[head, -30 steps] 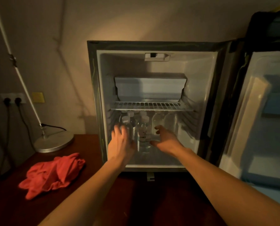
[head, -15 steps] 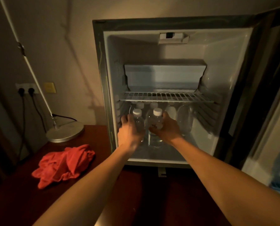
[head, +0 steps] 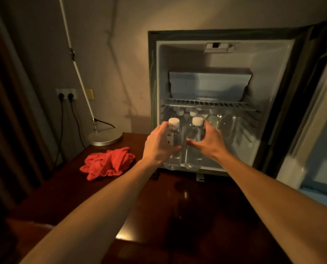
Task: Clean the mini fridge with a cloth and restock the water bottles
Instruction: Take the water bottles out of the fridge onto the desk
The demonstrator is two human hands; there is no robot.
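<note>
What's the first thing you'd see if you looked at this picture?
Two hands in the middle, the left hand and right hand, each gripping a clear water bottle at the open mini fridge. Then the bright red cloth, crumpled on the dark table left of the fridge.

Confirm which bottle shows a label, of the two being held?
The left bottle, gripped by the left hand: a pale label patch shows on its side beside the fingers. The right bottle, in the right hand, looks plain and clear.
</note>
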